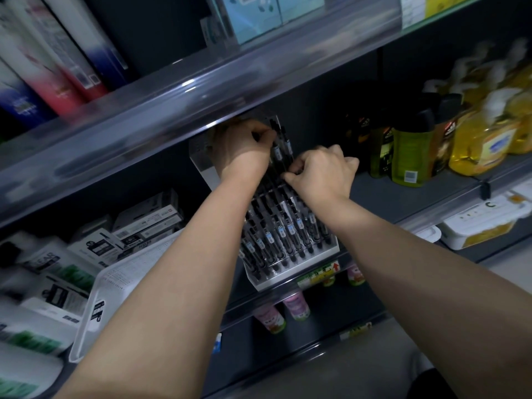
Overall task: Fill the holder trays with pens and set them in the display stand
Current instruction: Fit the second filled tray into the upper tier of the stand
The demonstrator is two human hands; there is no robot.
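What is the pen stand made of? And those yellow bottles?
The pen stand looks like frosted hard plastic, probably acrylic: its side panel is pale, smooth and half see-through. The yellow bottles seem clear, glossy plastic: the yellow liquid shows through and light glints on them.

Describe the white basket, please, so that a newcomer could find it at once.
Look at the shelf holding the pen display stand. Left of it, beside the stacked boxes, sits the white basket: the only perforated plastic container among printed cartons.
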